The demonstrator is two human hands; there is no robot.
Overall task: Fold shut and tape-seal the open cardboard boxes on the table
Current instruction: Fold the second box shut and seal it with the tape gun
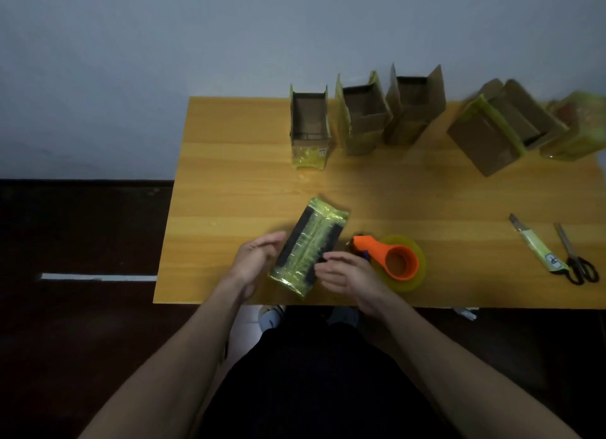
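A closed box wrapped in yellowish tape lies at an angle near the front edge of the wooden table. My left hand rests against its left side with relaxed fingers. My right hand touches its lower right edge, fingers loosely bent. An orange tape dispenser with a yellowish roll sits just right of my right hand. Several open cardboard boxes stand along the far edge: one at the left, two beside it, and a tilted one further right.
A taped box sits at the far right edge. A utility knife and scissors lie at the right front of the table. The dark floor lies to the left, and my legs are below the front edge.
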